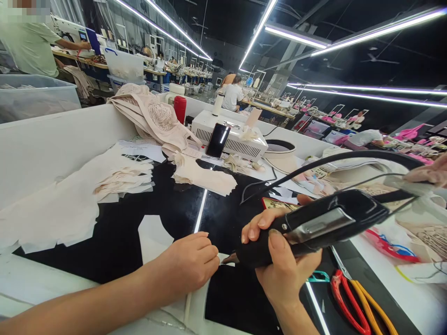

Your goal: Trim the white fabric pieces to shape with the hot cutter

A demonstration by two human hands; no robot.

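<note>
"What's in your right hand point(284, 274)?"

"A black handheld tool point(335, 218), right of centre in the frame. My fingers and thumb are wrapped around its barrel, so the grip is narrow and full. It lies tilted, its metal tip point(228, 259) aimed left towards the middle of the picture, and a black cord point(335, 160) arches above it at the right."

"And your left hand point(193, 263)?"

"Loosely curled, fingers bent inward, just below the middle of the frame, with the forearm coming in from the lower left. The fingertips are tucked out of sight, so I cannot tell whether they pinch anything. The tool's tip is just beside those fingers; whether it touches them I can't say."

"Where's the white piece point(153, 235)?"

"Beyond my left wrist, left of centre and low in the frame, flat on the black work surface point(233, 298). My arm hides some of it."

"What else lies around you?"

"A spread pile of pale pieces point(66, 200) on the left, and another small pale stack point(204, 174) near the centre. Behind that, a dark phone point(218, 140) leans against a white vented box point(202, 123). At lower right, near my right forearm, there are scissors point(349, 302) with one red handle and one orange."
</note>
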